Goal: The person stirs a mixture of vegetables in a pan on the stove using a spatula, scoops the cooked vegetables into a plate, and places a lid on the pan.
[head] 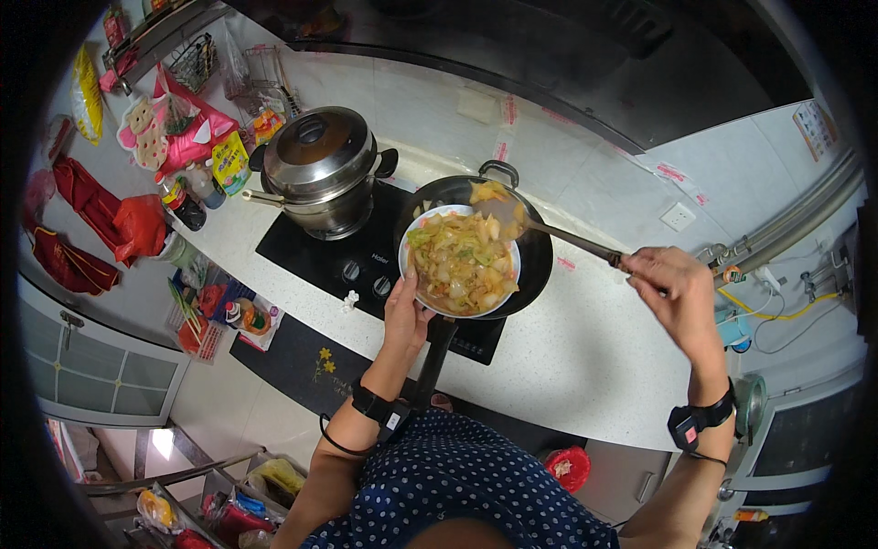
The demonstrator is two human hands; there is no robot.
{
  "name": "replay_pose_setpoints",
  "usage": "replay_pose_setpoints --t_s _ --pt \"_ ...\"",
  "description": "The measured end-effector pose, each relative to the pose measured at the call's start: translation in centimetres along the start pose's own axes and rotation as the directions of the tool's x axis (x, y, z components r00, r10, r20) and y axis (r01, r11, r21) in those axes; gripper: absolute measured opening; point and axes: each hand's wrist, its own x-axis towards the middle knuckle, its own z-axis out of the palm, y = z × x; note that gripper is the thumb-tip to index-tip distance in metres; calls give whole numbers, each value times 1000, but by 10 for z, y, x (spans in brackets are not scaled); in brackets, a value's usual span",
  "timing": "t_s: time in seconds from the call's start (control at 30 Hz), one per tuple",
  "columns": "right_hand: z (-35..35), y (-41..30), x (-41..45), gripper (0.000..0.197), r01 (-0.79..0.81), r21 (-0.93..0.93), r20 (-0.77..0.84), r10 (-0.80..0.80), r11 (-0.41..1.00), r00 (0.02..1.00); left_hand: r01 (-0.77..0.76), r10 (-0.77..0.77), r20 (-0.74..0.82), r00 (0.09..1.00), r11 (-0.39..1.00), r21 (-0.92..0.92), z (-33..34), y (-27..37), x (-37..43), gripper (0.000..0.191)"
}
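Note:
My left hand (406,314) grips the near-left rim of a white plate (418,295), thumb on top. Cooked cabbage pieces (463,257) in sauce cover most of the plate. Beneath it, a black wok (538,274) sits on the stove, largely hidden by the plate; its long black handle (437,357) points toward me. My right hand (669,285) is closed around the dark handle of a spatula (573,240). The spatula's blade, loaded with more cabbage, is over the plate's upper right edge.
A lidded steel steamer pot (319,165) stands on the left burner of the black gas cooktop (309,257). Sauce bottles (182,199) and a yellow pouch (230,163) are at the counter's left end. The range hood (549,62) overhangs the back. A red-lined bin (569,469) stands below.

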Motion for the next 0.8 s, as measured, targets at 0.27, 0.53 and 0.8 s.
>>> replay_pose_setpoints --t_s 0.27,0.53,0.8 --pt "31 -25 -33 26 292 -451 44 -306 843 951 -32 32 30 999 999 -2 2 2 -1 38" --pt "29 -21 -41 24 300 -512 -45 -374 805 926 -38 39 28 999 999 -13 -1 -1 -3 37" --pt "23 -11 -49 28 218 -461 -110 -299 860 948 -45 44 -17 999 999 -23 -8 -1 -4 34"
